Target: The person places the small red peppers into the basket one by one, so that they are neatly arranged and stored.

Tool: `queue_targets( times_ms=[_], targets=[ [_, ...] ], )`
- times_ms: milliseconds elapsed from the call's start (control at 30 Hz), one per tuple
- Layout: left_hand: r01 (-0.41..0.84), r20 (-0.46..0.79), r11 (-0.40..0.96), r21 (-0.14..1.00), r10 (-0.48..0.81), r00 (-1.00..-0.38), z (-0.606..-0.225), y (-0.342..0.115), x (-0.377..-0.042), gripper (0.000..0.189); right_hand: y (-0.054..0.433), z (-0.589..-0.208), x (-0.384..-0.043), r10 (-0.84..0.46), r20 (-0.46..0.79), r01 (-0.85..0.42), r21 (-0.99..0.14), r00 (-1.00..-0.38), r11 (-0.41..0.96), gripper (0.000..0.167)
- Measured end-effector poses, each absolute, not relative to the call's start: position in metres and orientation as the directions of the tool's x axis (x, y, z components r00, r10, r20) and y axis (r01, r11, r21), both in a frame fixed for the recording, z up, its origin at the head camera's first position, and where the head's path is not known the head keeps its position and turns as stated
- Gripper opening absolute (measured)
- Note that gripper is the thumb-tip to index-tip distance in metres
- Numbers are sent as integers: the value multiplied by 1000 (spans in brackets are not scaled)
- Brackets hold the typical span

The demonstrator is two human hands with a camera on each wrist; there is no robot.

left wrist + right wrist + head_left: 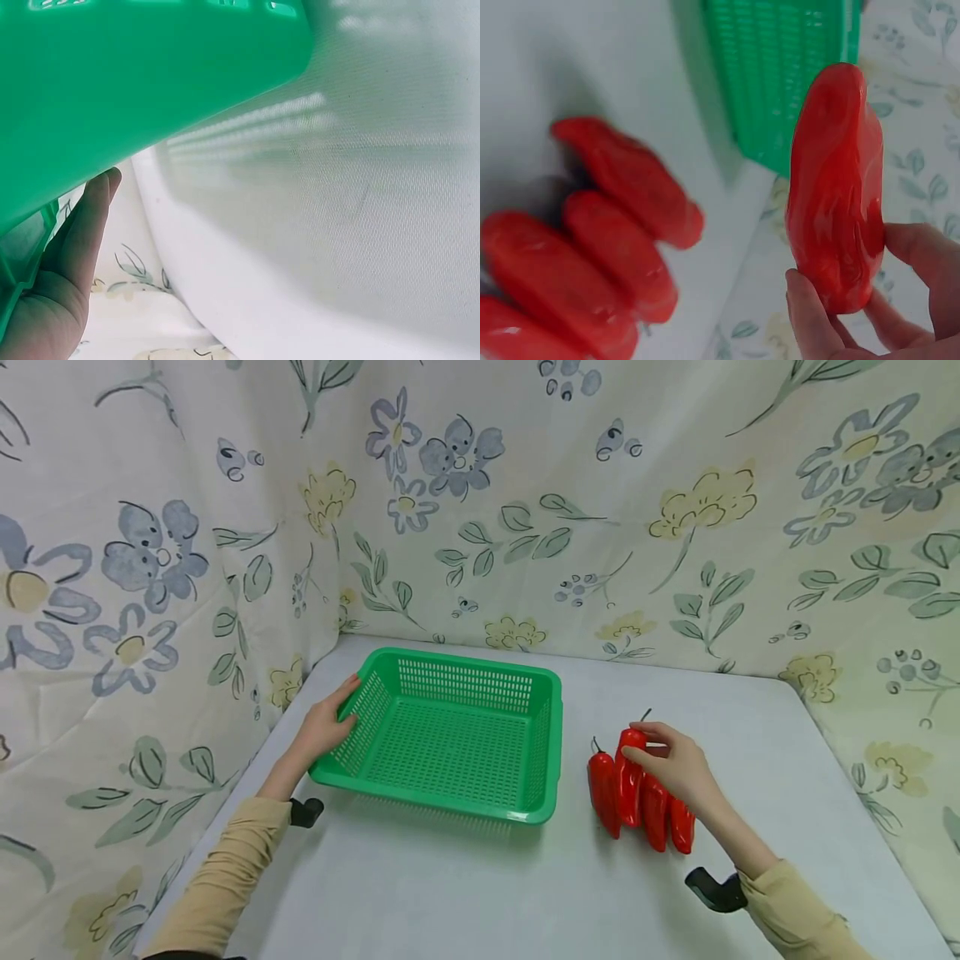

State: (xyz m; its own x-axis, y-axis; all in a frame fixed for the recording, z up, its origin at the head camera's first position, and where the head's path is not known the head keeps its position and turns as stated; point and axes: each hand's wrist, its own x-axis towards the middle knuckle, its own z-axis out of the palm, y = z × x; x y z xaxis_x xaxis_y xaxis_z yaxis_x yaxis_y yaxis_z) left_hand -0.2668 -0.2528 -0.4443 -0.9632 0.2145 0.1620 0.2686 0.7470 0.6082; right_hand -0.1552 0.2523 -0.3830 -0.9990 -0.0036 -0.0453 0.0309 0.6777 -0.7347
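Note:
A green slotted plastic basket (450,747) stands at the centre-left of the head view, with nothing in it. My left hand (321,731) grips its left rim, thumb on the rim and fingers along the outer wall. In the left wrist view the basket's side (142,82) hides part of that hand (64,277). With thumb and fingertips, my right hand (681,767) pinches a glossy red pepper (836,187) near its stem end, raised above the other peppers. Several more red peppers (637,180) lie side by side on the table below it, right of the basket.
The white table (465,893) bears the basket and peppers. Floral cloth (525,543) hangs along the back and both sides. Black wrist mounts (716,891) stick out at both sleeves.

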Motion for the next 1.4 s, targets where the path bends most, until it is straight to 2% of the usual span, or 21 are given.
queue_targets(
  times_ms=[333, 700, 967, 1400],
  targets=[
    [271, 160, 743, 612, 219, -963, -444, -252, -267, 64, 215, -373, -165, -44, -28, -5, -789, -999, 615, 51],
    [261, 155, 742, 618, 210, -965, -444, -254, -268, 64, 159, -374, -182, -66, -58, 21, -887, -996, 461, 51],
    [261, 155, 741, 618, 210, -965, -444, -253, -267, 63, 110, -381, -189, -11, -54, 47, -930, -998, 366, 47],
    [249, 149, 742, 622, 200, -968, -445, -252, -268, 63, 32, -404, -200, 148, 29, 8, -969, -989, 246, 40]
  ],
)
